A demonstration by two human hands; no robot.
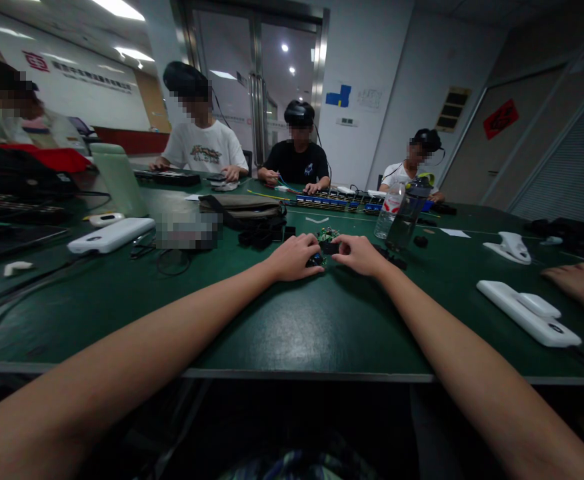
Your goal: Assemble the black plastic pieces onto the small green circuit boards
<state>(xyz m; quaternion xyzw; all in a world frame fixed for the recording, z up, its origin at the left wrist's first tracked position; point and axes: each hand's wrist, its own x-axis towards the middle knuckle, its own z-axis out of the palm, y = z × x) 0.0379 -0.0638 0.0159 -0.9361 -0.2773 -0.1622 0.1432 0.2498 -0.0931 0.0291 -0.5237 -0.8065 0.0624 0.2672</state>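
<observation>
Both of my hands meet over the middle of the green table [292,327]. Between them lies a small green circuit piece [328,235] with tiny parts on it. My left hand [295,257] has its fingers curled over a small dark blue part [316,259] at the left of this cluster. In my right hand [359,255], thumb and forefinger close on the end of a small black block [329,247]. The fingertips partly hide both parts.
Dark blocks [259,235] and a grey-brown bag [242,207] lie beyond my left hand. Right of centre stand a clear bottle [388,217] and a dark bottle [407,217]. White devices [112,236] lie at both sides. Another person's hand [579,283] rests at the right; people sit opposite.
</observation>
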